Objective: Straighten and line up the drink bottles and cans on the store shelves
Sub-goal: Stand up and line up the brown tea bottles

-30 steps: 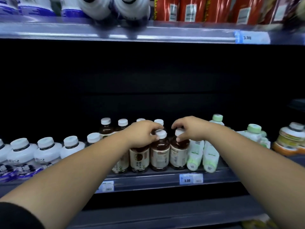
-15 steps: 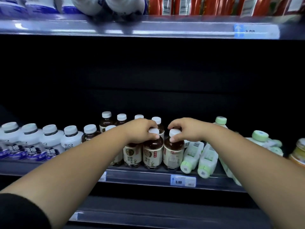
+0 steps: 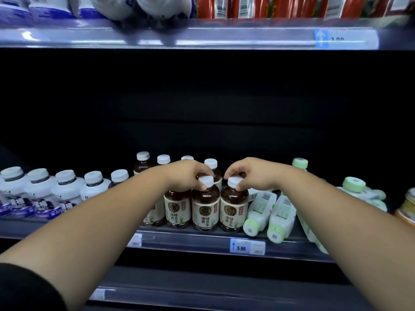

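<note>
Your shelf carries white purple-labelled bottles at left, upright brown tea bottles in the middle, and green-capped white bottles lying on their sides just right of those.

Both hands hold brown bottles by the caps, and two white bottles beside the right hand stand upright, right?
No: in the head view those white bottles lie tipped over. The left hand and right hand hold brown bottles by the caps.

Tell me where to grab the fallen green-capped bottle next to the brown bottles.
Take the fallen bottle just behind its green cap, from the front: it lies cap-forward at the shelf edge, with a brown bottle on one side and another fallen bottle on the other.
</note>
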### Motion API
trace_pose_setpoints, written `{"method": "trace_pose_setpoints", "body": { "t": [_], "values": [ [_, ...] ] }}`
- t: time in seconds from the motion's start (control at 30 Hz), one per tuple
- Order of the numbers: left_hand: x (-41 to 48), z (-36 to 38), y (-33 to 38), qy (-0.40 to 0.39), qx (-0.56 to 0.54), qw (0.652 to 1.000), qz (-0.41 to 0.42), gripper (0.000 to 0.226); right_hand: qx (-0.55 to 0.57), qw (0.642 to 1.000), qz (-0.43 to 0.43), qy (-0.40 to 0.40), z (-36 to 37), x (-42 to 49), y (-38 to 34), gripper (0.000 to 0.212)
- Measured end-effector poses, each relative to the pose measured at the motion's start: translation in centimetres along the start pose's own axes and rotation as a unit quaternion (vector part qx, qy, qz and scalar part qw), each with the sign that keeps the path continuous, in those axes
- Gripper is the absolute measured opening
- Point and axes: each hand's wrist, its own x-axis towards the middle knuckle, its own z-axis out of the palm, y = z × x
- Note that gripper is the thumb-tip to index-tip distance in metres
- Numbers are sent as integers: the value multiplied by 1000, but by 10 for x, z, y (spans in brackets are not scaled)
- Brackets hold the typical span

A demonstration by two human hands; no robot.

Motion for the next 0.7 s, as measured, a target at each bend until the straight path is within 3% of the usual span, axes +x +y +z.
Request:
{"method": "trace_pose_setpoints", "body": {
  "t": [0.1, 0.23, 0.53, 0.7],
  "values": [
    [2, -5, 0, -24, 6, 1000, -6, 44, 65, 998, 15, -18, -1, -1, 2, 40],
    [4, -3, -1, -21, -6, 1000, 3, 41, 50, 998, 15, 26, 10, 0, 5, 39],
    [8, -6, -4, -45, -19, 999, 22, 39, 102, 995, 5, -6, 8, 0, 9, 34],
    [8, -6, -11, -15, -22, 998, 54, 56, 101, 995, 15, -13, 3, 11, 5, 33]
  ]
}}
